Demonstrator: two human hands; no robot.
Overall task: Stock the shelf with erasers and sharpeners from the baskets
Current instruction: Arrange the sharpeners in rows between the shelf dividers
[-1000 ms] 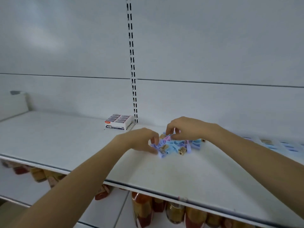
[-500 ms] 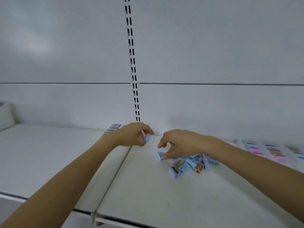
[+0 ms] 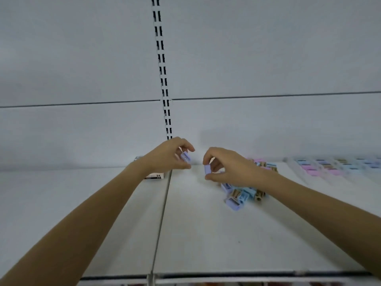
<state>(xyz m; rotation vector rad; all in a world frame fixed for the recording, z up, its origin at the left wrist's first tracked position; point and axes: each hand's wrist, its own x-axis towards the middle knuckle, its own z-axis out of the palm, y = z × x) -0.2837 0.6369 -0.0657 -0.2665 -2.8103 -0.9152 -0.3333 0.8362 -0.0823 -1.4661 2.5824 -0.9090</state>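
On the white shelf (image 3: 206,234) lies a loose pile of blue, lilac and tan sharpeners (image 3: 241,195), partly hidden under my right forearm. My right hand (image 3: 226,166) pinches one lilac sharpener (image 3: 207,169) between thumb and fingers, just left of the pile and a little above the shelf. My left hand (image 3: 169,155) holds another lilac sharpener (image 3: 185,157) near the back wall, raised above the shelf. A white eraser box (image 3: 155,175) sits behind my left wrist, mostly hidden.
Rows of pastel sharpeners (image 3: 334,166) stand lined up at the far right of the shelf. A slotted upright (image 3: 162,79) runs up the back wall. A seam (image 3: 162,213) splits the shelf into two boards. The front edge (image 3: 226,275) lies at the bottom.
Both hands have lifted away from the pile, each carrying a lilac sharpener, toward the back wall. The view has tilted up, and the lower shelf has dropped out of sight.
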